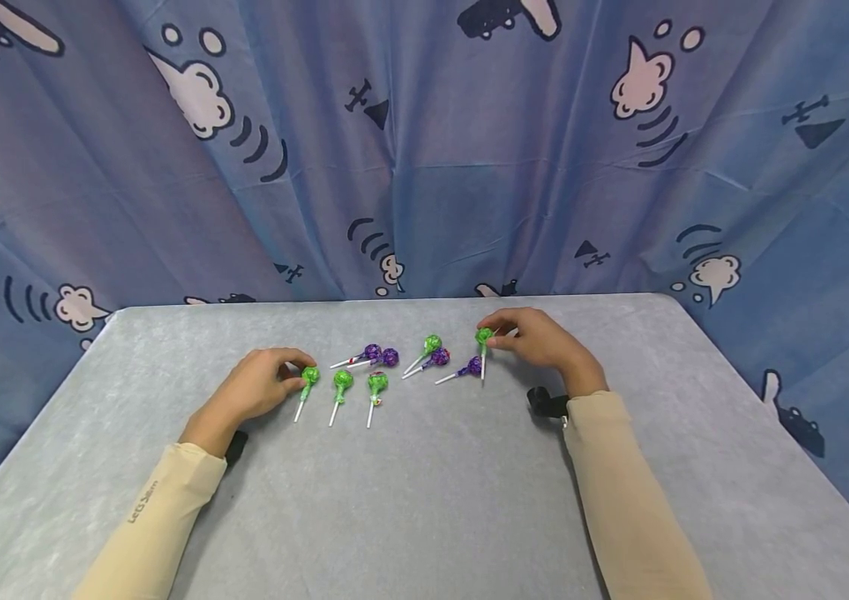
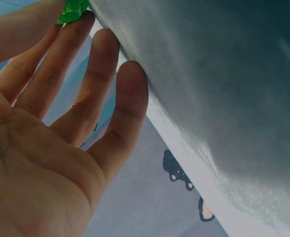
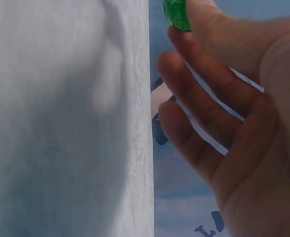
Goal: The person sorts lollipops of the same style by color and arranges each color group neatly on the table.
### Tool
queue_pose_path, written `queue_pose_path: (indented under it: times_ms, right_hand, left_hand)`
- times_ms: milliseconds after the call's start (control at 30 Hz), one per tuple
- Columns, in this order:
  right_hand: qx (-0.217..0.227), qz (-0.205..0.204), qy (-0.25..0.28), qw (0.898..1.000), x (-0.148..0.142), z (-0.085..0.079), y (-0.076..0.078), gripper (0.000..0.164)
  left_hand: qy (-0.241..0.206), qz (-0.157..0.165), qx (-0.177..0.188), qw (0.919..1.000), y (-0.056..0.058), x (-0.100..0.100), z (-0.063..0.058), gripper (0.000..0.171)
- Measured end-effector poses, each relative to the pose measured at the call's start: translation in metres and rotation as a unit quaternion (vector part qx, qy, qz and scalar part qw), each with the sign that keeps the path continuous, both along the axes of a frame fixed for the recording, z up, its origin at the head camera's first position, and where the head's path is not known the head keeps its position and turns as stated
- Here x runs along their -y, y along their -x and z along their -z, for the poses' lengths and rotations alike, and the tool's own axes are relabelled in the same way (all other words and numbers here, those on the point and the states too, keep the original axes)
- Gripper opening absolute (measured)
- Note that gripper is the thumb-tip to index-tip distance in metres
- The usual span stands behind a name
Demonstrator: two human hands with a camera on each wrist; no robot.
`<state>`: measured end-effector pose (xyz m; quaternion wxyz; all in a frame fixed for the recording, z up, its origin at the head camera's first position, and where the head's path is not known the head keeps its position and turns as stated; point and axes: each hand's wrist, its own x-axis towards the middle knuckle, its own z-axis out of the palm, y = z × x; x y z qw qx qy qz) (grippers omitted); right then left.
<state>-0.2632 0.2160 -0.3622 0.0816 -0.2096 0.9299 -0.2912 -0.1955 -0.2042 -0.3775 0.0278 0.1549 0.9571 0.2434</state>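
The left hand [image 1: 250, 387] pinches a green lollipop [image 1: 309, 375] by its round head, at the left end of a row on the surface [image 1: 431, 517]; two unheld green lollipops [image 1: 342, 380] lie just to its right, sticks toward the near side. Farther off and to the right, the right hand [image 1: 536, 337] holds another green lollipop [image 1: 483, 336] between thumb and fingers, its stick pointing near, close by a purple lollipop [image 1: 474, 366]. Whether those two touch, I cannot tell.

A light pinch on the head should suffice; squeezing harder could make the wrapper slip. The right hand would do best lifting before any sideways move, lest the stick drag its purple neighbour. On the left, parting thumb and fingers evenly should keep the head from rolling.
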Motion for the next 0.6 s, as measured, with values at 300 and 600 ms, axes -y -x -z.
queue_pose_path:
  times_ms: [300,600]
  right_hand:
    - [-0.007,-0.020,0.005,1.000,0.011,0.000,-0.001,0.032]
    - [0.001,-0.041,-0.003,0.999,0.022,-0.004,-0.006,0.033]
  left_hand:
    - [-0.002,-0.002,0.001,1.0000,-0.001,0.001,0.000,0.027]
    - [-0.006,-0.004,0.003,1.0000,0.000,0.001,0.000,0.027]
